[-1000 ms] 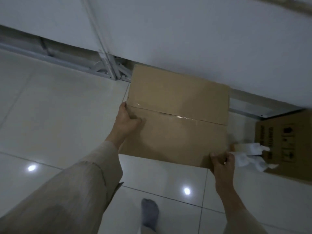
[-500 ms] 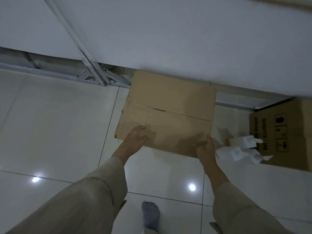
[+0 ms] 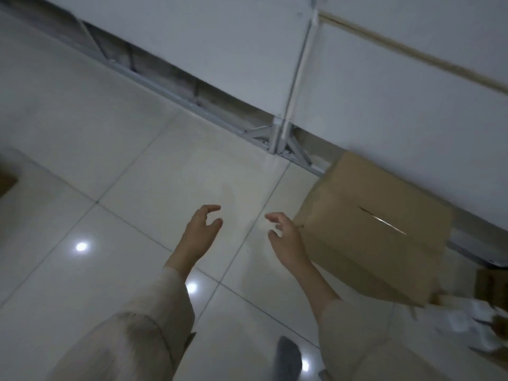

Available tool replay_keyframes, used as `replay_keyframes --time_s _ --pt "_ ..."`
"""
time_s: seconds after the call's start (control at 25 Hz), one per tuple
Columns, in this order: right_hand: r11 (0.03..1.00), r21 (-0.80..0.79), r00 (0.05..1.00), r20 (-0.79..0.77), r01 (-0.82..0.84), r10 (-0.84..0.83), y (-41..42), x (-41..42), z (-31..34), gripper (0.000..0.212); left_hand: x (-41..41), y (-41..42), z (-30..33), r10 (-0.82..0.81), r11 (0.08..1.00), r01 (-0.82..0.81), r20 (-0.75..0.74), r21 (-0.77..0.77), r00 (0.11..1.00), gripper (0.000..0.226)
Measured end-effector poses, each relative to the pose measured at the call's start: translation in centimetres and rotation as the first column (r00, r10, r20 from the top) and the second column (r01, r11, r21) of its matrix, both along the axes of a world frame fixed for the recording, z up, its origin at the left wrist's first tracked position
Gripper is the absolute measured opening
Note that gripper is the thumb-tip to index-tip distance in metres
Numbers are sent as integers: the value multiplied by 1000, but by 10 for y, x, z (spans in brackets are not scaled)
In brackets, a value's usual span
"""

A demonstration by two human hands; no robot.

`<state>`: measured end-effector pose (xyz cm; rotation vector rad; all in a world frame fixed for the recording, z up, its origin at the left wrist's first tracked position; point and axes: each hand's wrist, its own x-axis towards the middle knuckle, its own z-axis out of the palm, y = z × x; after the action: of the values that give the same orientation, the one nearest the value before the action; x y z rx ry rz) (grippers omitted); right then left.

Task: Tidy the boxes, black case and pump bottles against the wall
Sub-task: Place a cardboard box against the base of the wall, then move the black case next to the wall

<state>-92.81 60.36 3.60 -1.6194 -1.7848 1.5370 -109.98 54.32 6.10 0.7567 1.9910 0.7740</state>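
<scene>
A plain brown cardboard box (image 3: 368,229) stands on the tiled floor at the right, its far side close to the white wall panel (image 3: 220,37). My left hand (image 3: 202,233) hovers over bare floor, fingers curled and apart, holding nothing. My right hand (image 3: 284,235) is just left of the box's near corner, fingers apart and empty, apart from the box. White pump bottles (image 3: 467,323) lie blurred at the lower right edge, next to a second printed box (image 3: 492,284). No black case is in view.
A grey metal rail and bracket (image 3: 277,138) run along the foot of the wall. A brown corner of another box (image 3: 7,182) shows at the left edge. My grey-socked foot (image 3: 287,358) is at the bottom. Pale glossy tiles (image 3: 110,215) cover the floor.
Both hands have let go of the brown box and pulled back to the left of it. The view has swung left, so the box now sits at the right.
</scene>
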Motion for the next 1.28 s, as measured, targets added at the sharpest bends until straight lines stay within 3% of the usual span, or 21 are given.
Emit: replay_keyframes --time_s 0.28,0.6,0.84,1.28 --pt "934 -19 932 -72 -357 355 -137 -219 37 36 -205 -219 29 338 939 -340 -52 -47 940 34" --pt "747 -43 745 -126 -664 655 -276 -421 76 32 -365 -423 58 740 673 -739 -64 39 670 30" --pt "635 -66 638 -86 -770 765 -321 -505 56 30 -412 -486 39 847 531 -847 -26 17 531 26" --pt "569 -142 571 26 -810 820 -328 -675 10 29 -539 -518 15 965 262 -965 -15 -24 262 28"
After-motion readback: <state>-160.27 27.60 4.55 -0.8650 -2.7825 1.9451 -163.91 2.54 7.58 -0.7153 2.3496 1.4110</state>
